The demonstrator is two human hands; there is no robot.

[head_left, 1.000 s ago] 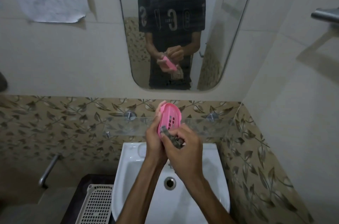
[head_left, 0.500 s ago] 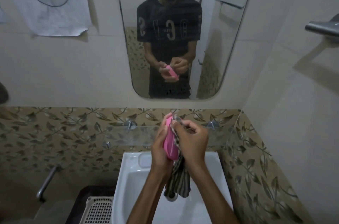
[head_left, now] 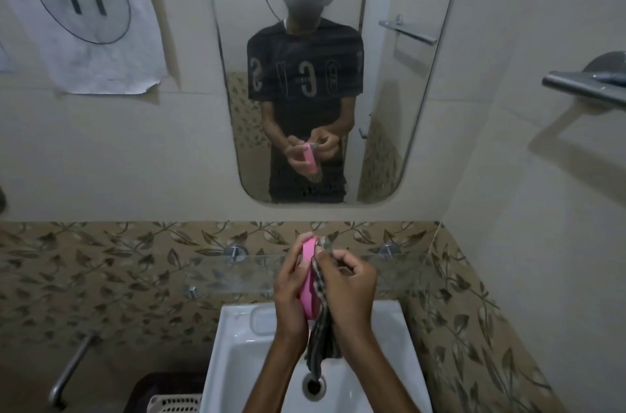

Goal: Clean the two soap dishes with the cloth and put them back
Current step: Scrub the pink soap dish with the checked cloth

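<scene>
Left hand: I am holding the pink dish (head_left: 309, 290) on edge in my left hand (head_left: 291, 297), fingers curled round its rim, over the sink (head_left: 382, 345).
Right hand: my right hand (head_left: 349, 294) is pinching the cloth (head_left: 320, 338) against the dish's face, so this grip is clenched on cloth, not on the dish.
Cloth: it is hanging down between my wrists, its striped tail trailing toward the drain (head_left: 313, 385).
Where the dish is: up in the air just in front of the glass shelf (head_left: 237, 273), touching neither shelf nor sink.
Progress: I am judging this as mid-wipe on one dish; it is not yet back in its place.
Second dish: I am not seeing another pink one anywhere (a pale oval shape on the sink's back ledge might be a dish or moulded basin, I cannot tell), so whether it is cleaned is unknown.
Left to do: finishing this wipe, setting the dish back, and dealing with the other one if it is still waiting.
Surface: a white sink under the shelf, which is fixed on metal studs to a leaf-patterned tile band.
Room: a mirror (head_left: 389, 107) is reflecting me above; a paper (head_left: 81, 13) marked 11 is hanging on the left wall, a metal rail (head_left: 582, 87) sticking out on the right, a white basket (head_left: 172, 404) sitting low left.
</scene>
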